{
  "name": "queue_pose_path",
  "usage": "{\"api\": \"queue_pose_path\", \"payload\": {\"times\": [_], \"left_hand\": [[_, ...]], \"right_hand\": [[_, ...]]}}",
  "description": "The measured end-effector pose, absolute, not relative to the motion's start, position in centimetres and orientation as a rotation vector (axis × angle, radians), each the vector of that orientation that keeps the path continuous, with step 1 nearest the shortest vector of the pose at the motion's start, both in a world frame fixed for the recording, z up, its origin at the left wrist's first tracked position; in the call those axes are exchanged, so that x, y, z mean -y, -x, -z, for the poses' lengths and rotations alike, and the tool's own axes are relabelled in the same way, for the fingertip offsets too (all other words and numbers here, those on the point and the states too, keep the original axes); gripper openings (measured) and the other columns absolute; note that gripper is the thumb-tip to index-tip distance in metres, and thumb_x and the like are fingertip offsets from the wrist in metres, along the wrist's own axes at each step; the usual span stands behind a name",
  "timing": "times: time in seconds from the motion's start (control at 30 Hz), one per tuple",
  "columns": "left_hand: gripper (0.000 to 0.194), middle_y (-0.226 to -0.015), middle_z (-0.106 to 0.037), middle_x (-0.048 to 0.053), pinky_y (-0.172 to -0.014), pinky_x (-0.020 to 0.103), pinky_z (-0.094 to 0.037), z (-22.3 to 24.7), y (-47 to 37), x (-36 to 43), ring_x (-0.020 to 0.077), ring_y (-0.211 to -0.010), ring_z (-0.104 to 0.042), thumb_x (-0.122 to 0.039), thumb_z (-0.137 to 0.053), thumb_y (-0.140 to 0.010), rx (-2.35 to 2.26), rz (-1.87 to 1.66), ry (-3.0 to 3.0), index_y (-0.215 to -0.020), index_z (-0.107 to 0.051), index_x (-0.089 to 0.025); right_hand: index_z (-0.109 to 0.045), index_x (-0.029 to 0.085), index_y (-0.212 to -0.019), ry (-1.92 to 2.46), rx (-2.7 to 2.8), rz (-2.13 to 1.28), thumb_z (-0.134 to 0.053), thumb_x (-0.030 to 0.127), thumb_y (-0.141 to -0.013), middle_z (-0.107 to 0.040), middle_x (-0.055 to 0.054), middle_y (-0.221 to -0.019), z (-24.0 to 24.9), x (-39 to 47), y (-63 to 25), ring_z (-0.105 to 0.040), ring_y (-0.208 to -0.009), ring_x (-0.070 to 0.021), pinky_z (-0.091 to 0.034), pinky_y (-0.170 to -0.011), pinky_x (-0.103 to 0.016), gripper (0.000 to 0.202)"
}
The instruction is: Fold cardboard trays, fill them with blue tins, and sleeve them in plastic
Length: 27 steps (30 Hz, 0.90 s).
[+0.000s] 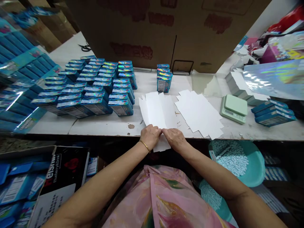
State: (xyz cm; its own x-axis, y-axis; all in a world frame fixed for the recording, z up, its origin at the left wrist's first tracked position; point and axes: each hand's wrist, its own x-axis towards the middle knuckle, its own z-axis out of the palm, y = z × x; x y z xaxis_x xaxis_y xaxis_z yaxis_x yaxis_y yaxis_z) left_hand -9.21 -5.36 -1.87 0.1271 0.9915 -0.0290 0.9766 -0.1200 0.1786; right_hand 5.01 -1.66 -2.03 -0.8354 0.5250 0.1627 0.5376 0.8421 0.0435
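At the far left, clear-wrapped blue packs (26,63) lean in layers, too blurred to count, their lettering unclear. Below them is one open carton (58,177) holding loose blue packs with barcodes; its black side reads "eisher" after a partly hidden red letter, with "Blueberry&Drink" beneath. On the table (102,125) lies one pair of dark-handled scissors (85,47). Next stand crowded blue boxes (95,106) with shiny tops, four across at the front, the total too packed to count; their small print is unreadable.

The left hand (150,137), with one gold bangle (144,146) at its wrist, pinches the near part of one creased white card (155,110), which lies partly on the table and overhangs its front edge. Behind, one large brown carton (147,34) bears red printed marks; about four small blue boxes (163,84) stand before it. The right hand (174,139) pinches the same card, fingertips meeting the left's.

Farther right are flat white cut-outs (198,112), their number unclear, one pale green scale (234,107), two teal basins (257,167) of pale blue pieces below the table, a white card stack (239,85) partly under one iridescent sheet (275,79), and about four more blue boxes (273,117).
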Motion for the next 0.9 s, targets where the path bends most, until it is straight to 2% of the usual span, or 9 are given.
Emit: {"api": "queue_pose_path", "payload": {"times": [0.1, 0.17, 0.27, 0.37, 0.53, 0.67, 0.77, 0.83, 0.9], "left_hand": [[0.030, -0.073, -0.062, 0.007, -0.057, 0.029, -0.036, 1.8, 9.2, 5.5, 0.0204, -0.076, -0.052, -0.027, -0.036, -0.084, -1.959, -0.157, -2.234, -0.078, -0.064, -0.019], [0.029, -0.074, -0.062, 0.007, -0.057, 0.028, -0.036, 1.7, 9.2, 5.6, 0.0198, -0.076, -0.052, -0.027, -0.037, -0.084, -1.934, -0.165, -2.242, -0.078, -0.064, -0.020], [0.028, -0.073, -0.063, 0.007, -0.060, 0.029, -0.037, 1.7, 9.3, 5.7, 0.0190, -0.074, -0.052, -0.027, -0.038, -0.083, -1.914, -0.172, -2.265, -0.078, -0.065, -0.021], [0.027, -0.075, -0.064, 0.006, -0.062, 0.029, -0.039, 1.7, 9.5, 5.8, 0.0187, -0.075, -0.053, -0.028, -0.039, -0.083, -1.926, -0.182, -2.257, -0.080, -0.065, -0.021], [0.026, -0.082, -0.064, 0.005, -0.063, 0.028, -0.040, 1.3, 9.7, 5.9, 0.0195, -0.079, -0.055, -0.030, -0.040, -0.082, -1.878, -0.179, -2.251, -0.093, -0.063, -0.024], [0.029, -0.079, -0.065, 0.008, -0.062, 0.030, -0.041, 0.7, 9.5, 5.4, 0.0218, -0.078, -0.057, -0.029, -0.038, -0.082, -1.873, -0.095, -2.234, -0.087, -0.065, -0.021], [0.029, -0.080, -0.067, 0.008, -0.062, 0.030, -0.040, 0.4, 9.5, 4.8, 0.0207, -0.075, -0.059, -0.030, -0.039, -0.081, -1.876, -0.030, -2.166, -0.083, -0.067, -0.023], [0.029, -0.079, -0.067, 0.008, -0.061, 0.029, -0.040, 0.3, 9.6, 4.5, 0.0204, -0.073, -0.060, -0.032, -0.040, -0.081, -1.874, -0.003, -2.123, -0.081, -0.068, -0.024], [0.027, -0.079, -0.068, 0.007, -0.060, 0.029, -0.039, 0.1, 9.8, 4.2, 0.0207, -0.073, -0.060, -0.034, -0.042, -0.079, -1.856, -0.011, -2.081, -0.081, -0.068, -0.025]], "right_hand": [[-0.051, 0.013, -0.104, 0.766, 2.699, -0.090, -0.030, 0.010, -0.085, -0.062, -0.010, -0.096, 1.9, 2.0, -6.5, -0.056, -0.092, -0.0175, -0.043, -0.078, -0.031, 0.029], [-0.040, 0.016, -0.121, 0.893, 2.432, -0.260, -0.034, 0.017, -0.085, -0.052, -0.012, -0.117, 1.8, 2.0, -7.6, -0.048, -0.108, -0.0198, -0.040, -0.088, -0.036, 0.036], [-0.026, 0.019, -0.131, 1.149, 2.111, -0.607, -0.039, 0.026, -0.084, -0.049, -0.013, -0.120, 2.1, 2.0, -7.9, -0.052, -0.102, -0.0212, -0.047, -0.082, -0.038, 0.049], [-0.026, 0.021, -0.132, 1.136, 2.101, -0.847, -0.038, 0.022, -0.083, -0.047, -0.011, -0.122, 2.5, 2.3, -6.8, -0.051, -0.103, -0.0203, -0.048, -0.081, -0.036, 0.051], [-0.027, 0.021, -0.131, 1.019, 2.342, -0.719, -0.036, 0.011, -0.079, -0.032, -0.013, -0.131, 2.7, 2.8, -6.0, -0.032, -0.122, -0.0217, -0.040, -0.092, -0.041, 0.054], [-0.018, 0.018, -0.134, 0.835, 2.703, -0.616, -0.057, 0.016, -0.069, -0.020, -0.016, -0.137, 3.2, 3.0, -7.4, -0.022, -0.127, -0.0273, -0.035, -0.096, -0.044, 0.075], [-0.015, 0.015, -0.135, 0.775, 2.835, -0.435, -0.067, 0.020, -0.061, -0.025, -0.020, -0.135, 4.0, 3.0, -8.4, -0.026, -0.124, -0.0312, -0.034, -0.096, -0.046, 0.091], [-0.022, 0.012, -0.133, 0.772, 2.832, -0.312, -0.064, 0.020, -0.065, -0.030, -0.022, -0.132, 4.4, 2.8, -8.5, -0.033, -0.120, -0.0316, -0.036, -0.093, -0.046, 0.080], [-0.033, 0.010, -0.127, 0.759, 2.791, -0.259, -0.055, 0.021, -0.074, -0.035, -0.022, -0.130, 4.5, 2.6, -8.3, -0.043, -0.113, -0.0286, -0.042, -0.088, -0.042, 0.059]]}}
